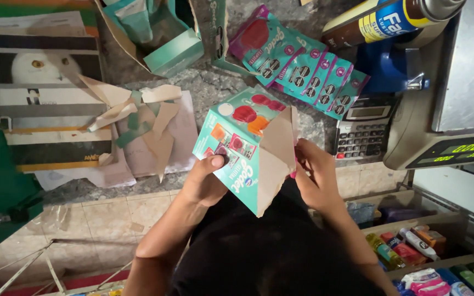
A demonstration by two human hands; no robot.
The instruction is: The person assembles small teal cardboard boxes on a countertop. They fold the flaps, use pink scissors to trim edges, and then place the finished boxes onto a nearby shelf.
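Head view: left hand [207, 178] and right hand [312, 176] grip a teal carton [236, 137], its flap hiding the contents

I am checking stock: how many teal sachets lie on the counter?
5, overlapping in a row from one beside the open box to one above the calculator. More may be hidden.

Left hand [207, 178] grips teal carton [241, 143] at lower left side; right hand [315, 178] pinches its brown open flap. Behind carton: row of teal-pink sachets [297, 60]. Right of carton: calculator [364, 127]. Left of carton: torn cardboard scraps [138, 118].
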